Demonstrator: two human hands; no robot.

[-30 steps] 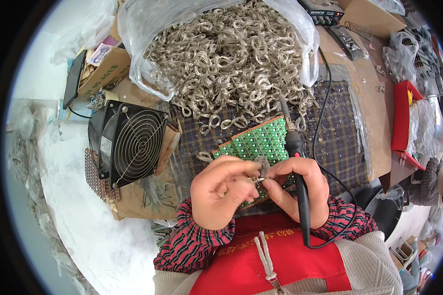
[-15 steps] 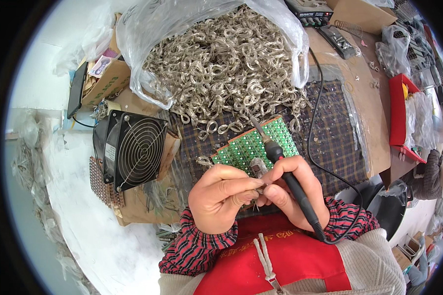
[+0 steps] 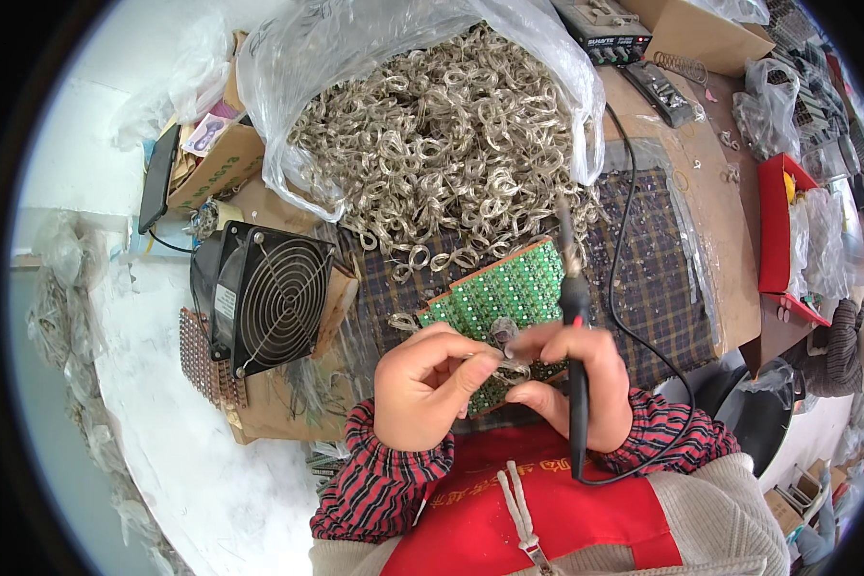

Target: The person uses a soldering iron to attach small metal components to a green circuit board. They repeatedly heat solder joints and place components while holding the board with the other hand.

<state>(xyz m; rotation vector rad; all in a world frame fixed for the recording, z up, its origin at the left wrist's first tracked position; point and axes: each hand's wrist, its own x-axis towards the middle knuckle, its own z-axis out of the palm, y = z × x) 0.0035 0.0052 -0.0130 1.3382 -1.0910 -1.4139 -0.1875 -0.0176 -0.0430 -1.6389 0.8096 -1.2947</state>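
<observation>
My left hand [image 3: 419, 396] pinches a small coil of thin silvery wire [image 3: 514, 370] between thumb and forefinger. A black-handled soldering iron [image 3: 577, 403] rests in my right hand [image 3: 600, 379], its tip pointing away from me over the cloth. The right thumb and forefinger stand apart close to the wire coil; whether they touch it I cannot tell. Beneath and beyond both hands lies a green circuit board panel [image 3: 509, 286] bearing rows of small parts. Another wire bundle [image 3: 502, 331] sits on the panel, and one more wire coil [image 3: 403, 322] shows by its left edge.
A clear plastic bag [image 3: 269, 96] spills a big heap of wire coils [image 3: 451, 144] at the back. On the left stands a black fan [image 3: 283, 302]. The iron's cord [image 3: 627, 211] curves across the checked cloth [image 3: 643, 259]. A red box [image 3: 778, 230] is at right.
The soldering iron has swung from slanting left over the panel to nearly upright in the picture. My right thumb and forefinger have parted from the left fingertips, and the coil shows more.
</observation>
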